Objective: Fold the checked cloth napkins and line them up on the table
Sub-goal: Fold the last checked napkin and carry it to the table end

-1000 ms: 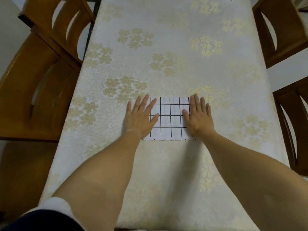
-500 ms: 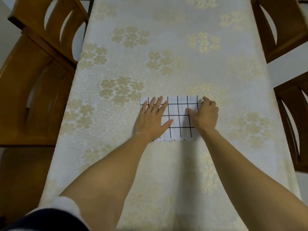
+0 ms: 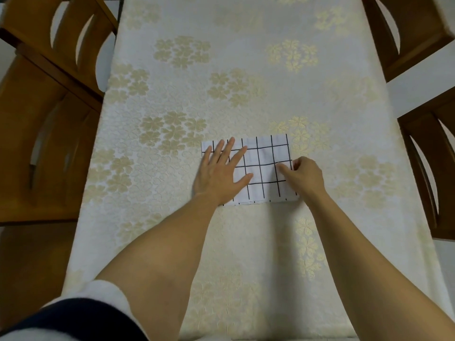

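A white napkin (image 3: pixel 264 156) with a black check lies folded into a rectangle on the table (image 3: pixel 246 57), near its middle. My left hand (image 3: pixel 219 173) lies flat on the napkin's left part, fingers spread, pressing it down. My right hand (image 3: pixel 305 177) is at the napkin's right edge with its fingers curled; the thumb and fingertips pinch that edge about halfway along. The napkin's lower left corner is hidden under my left hand.
The table carries a cream cloth with gold flower clusters. Wooden chairs stand on both sides: two on the left (image 3: pixel 49 119), two on the right (image 3: pixel 428 168). My dark sleeve with a white cuff (image 3: pixel 81 313) shows at the bottom left.
My right hand went from lying flat on the napkin to curled, pinching its right edge. My left hand slid a little further onto the napkin. The camera tilted slightly.
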`<state>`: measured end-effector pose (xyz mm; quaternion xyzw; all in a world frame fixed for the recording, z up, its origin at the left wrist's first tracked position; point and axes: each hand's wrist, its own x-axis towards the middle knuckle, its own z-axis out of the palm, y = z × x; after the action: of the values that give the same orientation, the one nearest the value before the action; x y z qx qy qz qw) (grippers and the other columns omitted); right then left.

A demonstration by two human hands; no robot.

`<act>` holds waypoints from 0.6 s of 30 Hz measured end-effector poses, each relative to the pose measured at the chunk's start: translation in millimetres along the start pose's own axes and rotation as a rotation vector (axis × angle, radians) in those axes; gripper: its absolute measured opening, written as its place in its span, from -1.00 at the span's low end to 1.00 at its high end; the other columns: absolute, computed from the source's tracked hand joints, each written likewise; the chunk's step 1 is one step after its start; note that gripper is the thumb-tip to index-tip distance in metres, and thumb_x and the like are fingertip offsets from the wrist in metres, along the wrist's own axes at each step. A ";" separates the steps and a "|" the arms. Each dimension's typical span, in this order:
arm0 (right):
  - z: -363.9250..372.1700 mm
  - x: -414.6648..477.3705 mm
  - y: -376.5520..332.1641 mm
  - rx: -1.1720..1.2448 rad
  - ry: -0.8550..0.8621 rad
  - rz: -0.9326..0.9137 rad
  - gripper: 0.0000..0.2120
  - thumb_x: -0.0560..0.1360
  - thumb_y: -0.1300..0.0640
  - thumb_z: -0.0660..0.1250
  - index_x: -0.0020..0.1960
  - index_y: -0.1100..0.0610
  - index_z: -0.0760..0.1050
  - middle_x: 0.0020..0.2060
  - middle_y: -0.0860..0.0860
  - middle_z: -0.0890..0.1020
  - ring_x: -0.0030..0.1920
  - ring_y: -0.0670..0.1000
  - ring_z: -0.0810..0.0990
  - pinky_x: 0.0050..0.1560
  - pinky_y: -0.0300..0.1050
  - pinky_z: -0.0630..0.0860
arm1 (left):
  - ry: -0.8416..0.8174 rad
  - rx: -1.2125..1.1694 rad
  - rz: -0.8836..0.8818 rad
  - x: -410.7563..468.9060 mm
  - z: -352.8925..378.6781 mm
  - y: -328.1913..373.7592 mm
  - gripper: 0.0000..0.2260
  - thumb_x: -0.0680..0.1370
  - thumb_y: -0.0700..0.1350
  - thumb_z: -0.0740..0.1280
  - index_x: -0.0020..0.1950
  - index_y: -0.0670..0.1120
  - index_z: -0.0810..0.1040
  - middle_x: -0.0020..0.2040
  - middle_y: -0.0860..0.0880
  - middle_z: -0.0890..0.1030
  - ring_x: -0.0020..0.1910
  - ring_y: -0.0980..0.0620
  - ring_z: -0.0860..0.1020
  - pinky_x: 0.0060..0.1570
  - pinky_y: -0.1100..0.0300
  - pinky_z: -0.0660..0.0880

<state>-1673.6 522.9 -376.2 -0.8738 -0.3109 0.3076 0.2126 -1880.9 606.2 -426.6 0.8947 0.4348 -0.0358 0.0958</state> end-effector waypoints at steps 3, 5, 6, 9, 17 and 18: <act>-6.3 -4.4 -2.8 0.246 -0.066 0.056 -0.77 0.52 0.02 0.45 -0.03 0.13 0.46 -0.23 0.00 0.54 -0.24 0.02 0.51 -0.28 -0.09 0.47 | 0.001 -0.016 -0.003 0.7 -0.5 -1.6 -0.29 0.59 0.45 -0.17 0.66 0.15 -0.20 0.66 0.03 -0.24 0.64 0.00 -0.24 0.60 -0.10 -0.22; -10.9 -9.7 -3.8 0.195 -0.109 0.022 -0.82 0.53 0.05 0.43 0.03 0.14 0.54 -0.18 0.03 0.65 -0.15 0.10 0.64 -0.15 0.02 0.59 | 0.012 -0.012 -0.004 0.5 0.7 -1.4 -0.29 0.60 0.44 -0.17 0.66 0.13 -0.20 0.66 0.03 -0.24 0.64 0.01 -0.24 0.60 -0.09 -0.22; -11.3 -12.2 -3.3 0.126 -0.094 -0.029 -0.83 0.54 0.06 0.40 0.02 0.16 0.58 -0.18 0.08 0.69 -0.14 0.16 0.67 -0.11 0.07 0.61 | 0.022 -0.009 -0.004 0.6 1.7 -1.6 -0.31 0.61 0.42 -0.18 0.66 0.13 -0.19 0.67 0.03 -0.23 0.64 0.01 -0.23 0.60 -0.09 -0.22; -10.3 -27.8 -8.3 -0.014 0.062 -0.175 -0.77 0.60 0.06 0.31 0.06 0.22 0.62 -0.16 0.09 0.70 -0.16 0.15 0.65 -0.11 0.07 0.61 | 0.050 -0.015 -0.006 1.7 4.5 -2.1 -0.35 0.64 0.37 -0.18 0.67 0.13 -0.15 0.68 0.02 -0.18 0.65 0.01 -0.19 0.60 -0.08 -0.18; 11.4 -51.6 -31.1 0.009 0.195 -0.354 -0.66 0.68 0.09 0.17 0.41 0.13 0.49 -0.22 -0.03 0.62 -0.25 -0.01 0.57 -0.18 -0.05 0.56 | 0.078 -0.005 -0.011 2.0 7.3 -1.6 -0.36 0.64 0.35 -0.14 0.67 0.14 -0.12 0.68 0.02 -0.13 0.66 -0.01 -0.13 0.61 -0.08 -0.15; 11.8 -52.1 -33.0 0.012 0.192 -0.357 -0.65 0.69 0.10 0.16 0.43 0.13 0.47 -0.20 -0.03 0.62 -0.24 -0.02 0.56 -0.17 -0.09 0.54 | 0.078 -0.002 -0.009 2.1 7.6 -1.7 -0.36 0.63 0.35 -0.14 0.67 0.14 -0.12 0.68 0.02 -0.13 0.66 -0.01 -0.13 0.61 -0.08 -0.15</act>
<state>-1727.3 513.6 -345.0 -0.8288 -0.4373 0.1824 0.2977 -1880.7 607.3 -434.5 0.8933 0.4424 -0.0007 0.0795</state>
